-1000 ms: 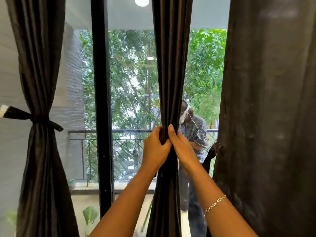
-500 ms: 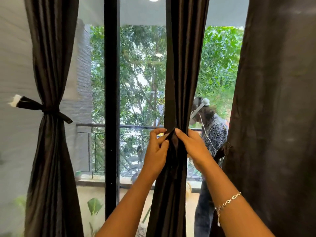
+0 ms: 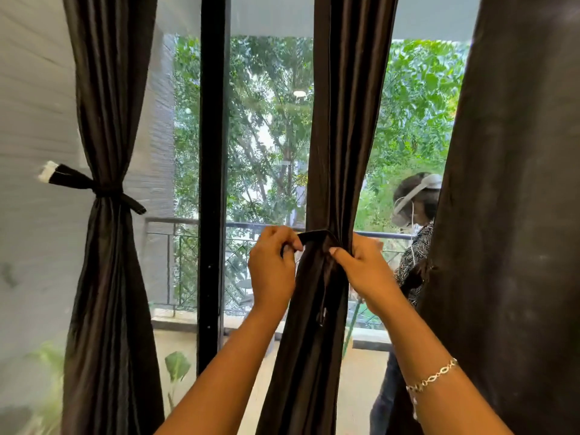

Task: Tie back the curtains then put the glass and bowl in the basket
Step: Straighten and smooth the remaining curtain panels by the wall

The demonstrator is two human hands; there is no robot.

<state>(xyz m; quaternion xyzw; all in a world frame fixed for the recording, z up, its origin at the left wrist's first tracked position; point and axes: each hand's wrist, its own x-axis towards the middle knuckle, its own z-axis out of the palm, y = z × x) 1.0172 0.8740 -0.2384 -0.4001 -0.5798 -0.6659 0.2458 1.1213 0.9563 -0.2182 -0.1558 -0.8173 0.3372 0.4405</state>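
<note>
The left hand (image 3: 271,271) pinches 1 end of a dark tie (image 3: 315,236) between thumb and curled fingers and holds it out to the left of the middle curtain (image 3: 348,120). The tie arches over the front of the gathered cloth toward the right hand (image 3: 365,271), which is clenched round the bunched curtain at rail height, thumb pressed on the front folds. Whether the right hand also holds the tie's other end is hidden behind the cloth.

The curtain looks soft, satiny and probably slippery, so the folds are likely to spread if the right hand loosens before the tie is snug. The tie is a thin, limp strip with no stiffness; it is best held close to its ends and kept taut while it is wrapped.

Of the 3 curtains, the left curtain (image 3: 106,293) is already cinched by its own band (image 3: 105,192), while the right curtain (image 3: 518,215) hangs loose, so the tying step looks about half done. A black frame (image 3: 213,152) stands between the left and middle curtains. Beyond the glass, a person (image 3: 414,252) stands by the balcony rail (image 3: 175,220). A bracelet (image 3: 434,377) sits on the right wrist. The glass, bowl and basket are not in view.
</note>
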